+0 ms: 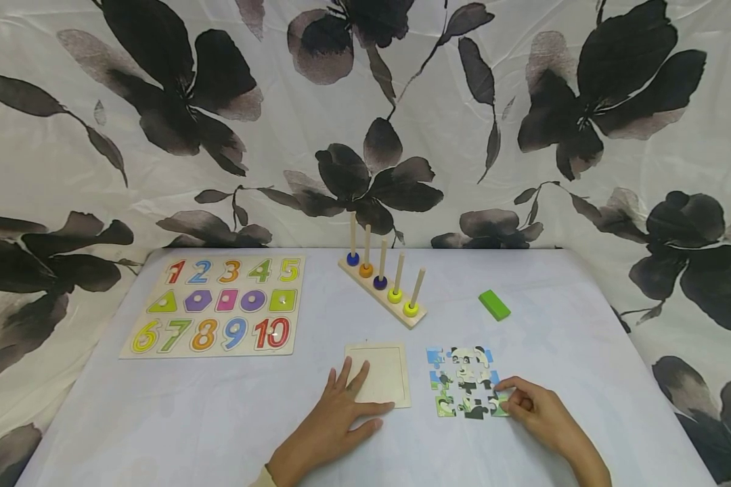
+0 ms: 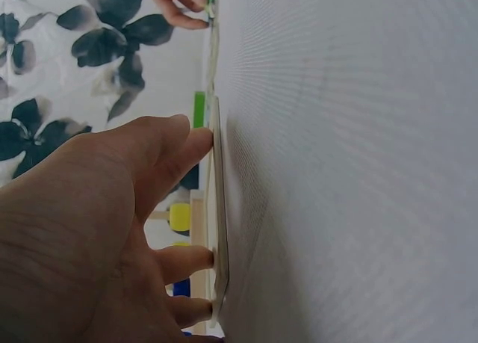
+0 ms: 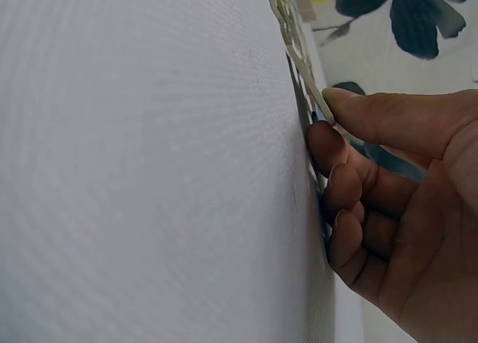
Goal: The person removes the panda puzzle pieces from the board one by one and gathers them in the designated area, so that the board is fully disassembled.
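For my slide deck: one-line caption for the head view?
Left hand rests on an empty puzzle tray while right hand pinches a jigsaw piece.

Head view looks down over the table point(image 1: 158, 419); wrist views skim it closely.

Number board point(image 1: 214, 306) lying at the surface's point(image 1: 158, 419) far left. Peg rack point(image 1: 382, 291) standing behind centre, running diagonally. Small block point(image 1: 494, 304) lying to its right. Empty puzzle tray point(image 1: 382, 373) sitting in front of the rack, left hand point(image 1: 335, 423) resting on its near edge. Jigsaw pieces point(image 1: 464, 382) lying just right of the tray; right hand point(image 1: 539, 412) touching their near right corner.
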Demonstrator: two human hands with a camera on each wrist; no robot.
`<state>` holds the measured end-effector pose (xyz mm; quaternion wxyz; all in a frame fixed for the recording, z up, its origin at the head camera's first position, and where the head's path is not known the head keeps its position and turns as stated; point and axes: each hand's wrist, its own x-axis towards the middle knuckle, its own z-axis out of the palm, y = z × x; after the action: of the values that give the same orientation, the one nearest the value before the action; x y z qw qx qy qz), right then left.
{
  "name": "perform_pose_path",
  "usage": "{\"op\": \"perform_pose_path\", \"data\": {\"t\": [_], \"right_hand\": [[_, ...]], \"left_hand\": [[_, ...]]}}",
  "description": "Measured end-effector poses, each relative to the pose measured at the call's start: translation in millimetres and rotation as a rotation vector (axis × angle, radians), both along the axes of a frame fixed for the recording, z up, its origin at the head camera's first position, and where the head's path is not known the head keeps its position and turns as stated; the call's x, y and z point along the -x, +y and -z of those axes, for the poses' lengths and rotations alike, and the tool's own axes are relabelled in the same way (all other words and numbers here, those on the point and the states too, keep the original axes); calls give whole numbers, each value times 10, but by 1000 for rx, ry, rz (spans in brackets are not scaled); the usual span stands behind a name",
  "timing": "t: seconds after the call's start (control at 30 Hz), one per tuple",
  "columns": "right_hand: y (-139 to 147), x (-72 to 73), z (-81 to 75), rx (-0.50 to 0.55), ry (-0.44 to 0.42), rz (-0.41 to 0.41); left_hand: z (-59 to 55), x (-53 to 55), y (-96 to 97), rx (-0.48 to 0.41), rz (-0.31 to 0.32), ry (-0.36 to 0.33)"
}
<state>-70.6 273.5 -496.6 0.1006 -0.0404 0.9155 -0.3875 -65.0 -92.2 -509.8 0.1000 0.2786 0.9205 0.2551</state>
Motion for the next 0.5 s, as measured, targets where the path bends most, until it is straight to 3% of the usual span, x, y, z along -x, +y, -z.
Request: {"op": "perform_pose_path", "data": {"t": [0.5], "right_hand": [[-11, 11, -6, 8, -47, 44]], "left_hand": [[-2, 4, -1, -9, 2, -10]]}}
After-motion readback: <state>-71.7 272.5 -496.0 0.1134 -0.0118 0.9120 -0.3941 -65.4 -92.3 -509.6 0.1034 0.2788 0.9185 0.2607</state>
